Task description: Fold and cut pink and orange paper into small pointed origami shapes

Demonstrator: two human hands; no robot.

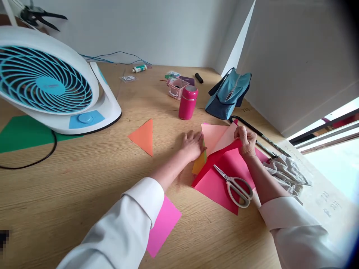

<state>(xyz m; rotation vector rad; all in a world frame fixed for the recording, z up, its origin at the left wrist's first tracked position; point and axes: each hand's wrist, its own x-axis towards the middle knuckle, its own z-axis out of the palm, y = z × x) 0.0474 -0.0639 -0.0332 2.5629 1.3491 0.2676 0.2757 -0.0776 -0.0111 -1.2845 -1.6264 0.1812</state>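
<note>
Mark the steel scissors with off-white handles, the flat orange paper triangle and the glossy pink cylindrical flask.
Steel scissors with off-white handles (229, 179): head view, on the pivot area.
Flat orange paper triangle (144, 137): head view, middle of its face.
Glossy pink cylindrical flask (187, 107): head view, on the body.

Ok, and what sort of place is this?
Likely an indoor workspace, perhaps at home: there's a wooden table with scissors lying on reddish paper, plus a fan and a blue bag.
</note>
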